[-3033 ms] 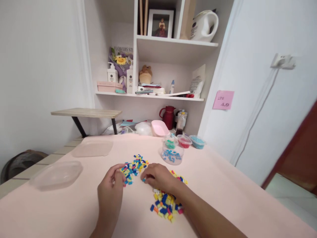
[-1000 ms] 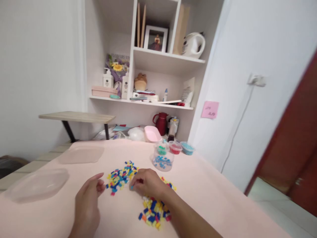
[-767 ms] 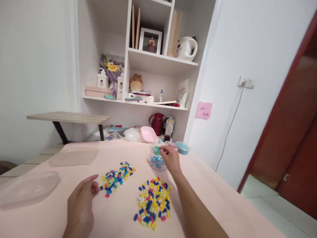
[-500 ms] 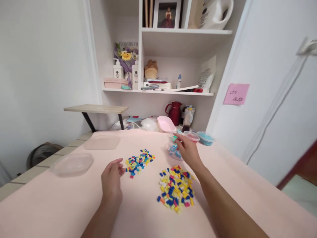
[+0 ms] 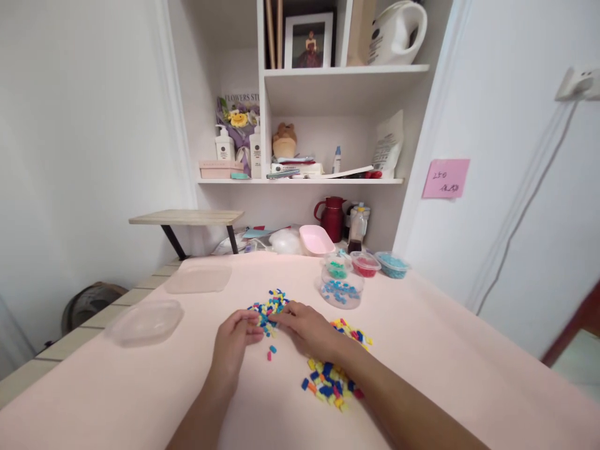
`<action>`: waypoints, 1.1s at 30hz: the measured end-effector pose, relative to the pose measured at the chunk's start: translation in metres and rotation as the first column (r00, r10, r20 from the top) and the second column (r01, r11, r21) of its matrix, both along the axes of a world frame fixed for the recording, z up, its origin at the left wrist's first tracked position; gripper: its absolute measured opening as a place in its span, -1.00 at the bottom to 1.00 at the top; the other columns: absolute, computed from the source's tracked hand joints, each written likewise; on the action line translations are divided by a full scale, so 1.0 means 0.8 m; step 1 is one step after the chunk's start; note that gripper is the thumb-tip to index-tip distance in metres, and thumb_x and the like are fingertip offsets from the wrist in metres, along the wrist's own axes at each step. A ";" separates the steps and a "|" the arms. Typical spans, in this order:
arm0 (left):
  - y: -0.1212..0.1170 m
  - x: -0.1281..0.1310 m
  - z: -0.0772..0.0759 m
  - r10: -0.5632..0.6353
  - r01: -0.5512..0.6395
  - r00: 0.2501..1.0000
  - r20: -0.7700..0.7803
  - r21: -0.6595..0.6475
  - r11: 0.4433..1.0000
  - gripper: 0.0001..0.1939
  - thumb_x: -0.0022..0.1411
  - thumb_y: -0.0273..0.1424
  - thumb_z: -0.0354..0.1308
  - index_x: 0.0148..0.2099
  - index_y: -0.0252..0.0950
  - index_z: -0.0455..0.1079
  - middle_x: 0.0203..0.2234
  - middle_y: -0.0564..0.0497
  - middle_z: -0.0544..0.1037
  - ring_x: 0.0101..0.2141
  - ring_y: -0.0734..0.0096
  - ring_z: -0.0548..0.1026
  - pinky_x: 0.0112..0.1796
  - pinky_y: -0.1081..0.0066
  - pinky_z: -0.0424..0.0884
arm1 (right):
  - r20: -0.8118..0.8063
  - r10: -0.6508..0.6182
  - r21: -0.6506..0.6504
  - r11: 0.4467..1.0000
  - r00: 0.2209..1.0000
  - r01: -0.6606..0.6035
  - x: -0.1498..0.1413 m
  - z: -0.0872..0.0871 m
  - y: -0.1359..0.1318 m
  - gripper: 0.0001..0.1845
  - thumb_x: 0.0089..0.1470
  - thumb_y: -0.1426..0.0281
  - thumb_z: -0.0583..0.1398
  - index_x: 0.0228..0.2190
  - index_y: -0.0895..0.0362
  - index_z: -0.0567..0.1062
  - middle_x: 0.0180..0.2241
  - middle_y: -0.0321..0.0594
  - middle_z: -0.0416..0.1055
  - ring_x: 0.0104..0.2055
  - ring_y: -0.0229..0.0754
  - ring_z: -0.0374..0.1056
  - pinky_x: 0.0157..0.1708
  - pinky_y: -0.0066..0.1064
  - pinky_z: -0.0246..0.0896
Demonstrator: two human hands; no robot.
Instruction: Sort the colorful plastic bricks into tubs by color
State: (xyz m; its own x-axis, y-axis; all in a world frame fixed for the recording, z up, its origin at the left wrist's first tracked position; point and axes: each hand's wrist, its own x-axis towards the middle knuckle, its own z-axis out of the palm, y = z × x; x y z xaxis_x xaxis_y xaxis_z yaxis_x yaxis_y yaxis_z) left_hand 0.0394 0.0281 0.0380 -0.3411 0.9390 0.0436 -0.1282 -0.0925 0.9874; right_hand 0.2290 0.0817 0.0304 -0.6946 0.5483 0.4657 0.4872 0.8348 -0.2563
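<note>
Two heaps of small coloured beads lie on the pink table [image 5: 445,375]. My left hand [image 5: 233,345] rests at the near edge of the left heap [image 5: 269,305], fingers curled with the tips pinched at the beads. My right hand [image 5: 307,328] lies palm down across the gap between the heaps, its fingertips in the left heap, fingers bent together. The right heap [image 5: 330,378] sits under and beside my right wrist. Two loose beads [image 5: 270,353] lie just below my hands. What either hand pinches is too small to see.
A clear tub of blue beads [image 5: 341,291] stands behind the heaps, with small tubs of green [image 5: 337,269], red [image 5: 365,264] and teal beads [image 5: 392,264] beyond it. Two clear lids [image 5: 145,320] [image 5: 199,279] lie at the left. Shelves and a pink dish [image 5: 317,239] are behind.
My right hand has come back from the blue bead tub to the left heap. My left hand has slid forward into that heap. Two beads now lie loose below it.
</note>
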 end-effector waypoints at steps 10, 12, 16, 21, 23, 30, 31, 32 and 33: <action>0.002 -0.010 0.003 0.226 -0.220 0.968 -0.111 0.062 0.974 -0.76 -0.16 -0.42 0.04 -0.43 -0.33 0.49 -0.58 0.02 0.52 -0.56 0.45 0.44 -0.47 0.42 0.37 | 0.094 0.013 0.040 0.999 0.995 -0.017 0.001 0.006 -0.002 -0.68 0.16 0.50 0.13 -0.12 -0.03 0.55 -0.23 -0.20 0.41 -0.15 -0.15 0.30 -0.15 -0.37 0.16; 0.002 -0.009 0.004 0.231 -0.223 0.965 -0.122 0.071 0.972 -0.77 -0.16 -0.42 0.04 -0.43 -0.33 0.48 -0.59 0.01 0.51 -0.56 0.44 0.45 -0.47 0.41 0.37 | 0.050 -0.005 0.013 1.000 0.999 0.005 0.005 0.011 -0.002 -0.71 0.15 0.51 0.12 -0.18 0.00 0.57 -0.23 -0.19 0.42 -0.15 -0.15 0.31 -0.13 -0.37 0.17; 0.001 -0.009 0.006 0.255 -0.245 0.957 -0.137 0.087 0.966 -0.76 -0.14 -0.41 0.02 -0.42 -0.33 0.48 -0.58 0.01 0.51 -0.57 0.45 0.44 -0.47 0.43 0.36 | -0.013 0.008 -0.019 1.000 1.000 -0.008 0.008 0.019 -0.008 -0.70 0.13 0.51 0.15 -0.14 -0.01 0.56 -0.25 -0.21 0.42 -0.17 -0.17 0.33 -0.13 -0.40 0.17; 0.001 -0.009 0.004 0.267 -0.257 0.952 -0.148 0.087 0.963 -0.76 -0.13 -0.41 0.01 -0.41 -0.32 0.47 -0.57 0.03 0.51 -0.57 0.46 0.43 -0.47 0.44 0.36 | 0.046 0.029 -0.036 0.999 0.999 -0.028 -0.002 0.019 -0.021 -0.75 0.21 0.37 0.12 -0.16 -0.04 0.57 -0.29 -0.24 0.44 -0.21 -0.21 0.35 -0.22 -0.45 0.16; 0.001 -0.009 0.004 0.266 -0.255 0.952 -0.151 0.088 0.963 -0.76 -0.13 -0.41 0.00 -0.42 -0.31 0.47 -0.57 0.03 0.51 -0.56 0.46 0.43 -0.47 0.44 0.36 | 0.102 0.021 -0.053 0.998 0.995 -0.015 -0.005 0.017 -0.024 -0.75 0.21 0.35 0.12 -0.16 -0.06 0.57 -0.29 -0.26 0.45 -0.23 -0.21 0.36 -0.26 -0.45 0.16; 0.001 -0.008 0.008 0.251 -0.239 0.953 -0.169 0.091 0.967 -0.77 -0.11 -0.41 0.00 -0.42 -0.31 0.46 -0.58 0.04 0.50 -0.57 0.48 0.43 -0.48 0.46 0.36 | 0.113 0.026 -0.146 0.989 0.993 -0.009 -0.005 0.015 -0.022 -0.72 0.12 0.44 0.15 -0.18 -0.07 0.57 -0.24 -0.31 0.51 -0.20 -0.22 0.40 -0.21 -0.46 0.16; 0.001 -0.008 0.008 0.250 -0.237 0.953 -0.171 0.090 0.967 -0.77 -0.11 -0.41 0.00 -0.42 -0.31 0.46 -0.58 0.04 0.50 -0.57 0.48 0.43 -0.48 0.46 0.35 | 0.106 0.032 -0.145 0.989 0.994 -0.017 -0.004 0.015 -0.022 -0.71 0.13 0.43 0.14 -0.15 -0.08 0.56 -0.22 -0.30 0.51 -0.18 -0.21 0.40 -0.20 -0.46 0.16; 0.002 -0.008 0.007 0.248 -0.235 0.953 -0.174 0.090 0.968 -0.77 -0.11 -0.41 0.00 -0.42 -0.31 0.45 -0.58 0.04 0.50 -0.57 0.48 0.43 -0.48 0.46 0.35 | 0.102 0.040 -0.146 0.989 0.994 -0.025 -0.004 0.015 -0.022 -0.70 0.15 0.41 0.14 -0.12 -0.08 0.56 -0.21 -0.29 0.51 -0.17 -0.20 0.40 -0.19 -0.45 0.16; 0.002 -0.009 0.007 0.246 -0.234 0.953 -0.176 0.090 0.968 -0.77 -0.10 -0.41 -0.01 -0.42 -0.31 0.45 -0.57 0.04 0.50 -0.57 0.48 0.43 -0.48 0.46 0.36 | 0.099 0.048 -0.150 0.988 0.994 -0.033 -0.003 0.015 -0.022 -0.70 0.16 0.39 0.13 -0.12 -0.09 0.55 -0.21 -0.29 0.50 -0.17 -0.20 0.40 -0.19 -0.45 0.16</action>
State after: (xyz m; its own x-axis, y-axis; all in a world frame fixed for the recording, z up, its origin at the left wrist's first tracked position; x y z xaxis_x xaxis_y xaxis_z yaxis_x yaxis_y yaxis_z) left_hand 0.0326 0.0295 0.0435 -0.5360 0.8232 0.1871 0.0899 -0.1647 0.9822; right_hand 0.2263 0.0637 0.0421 -0.7572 0.5765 0.3070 0.4838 0.8108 -0.3293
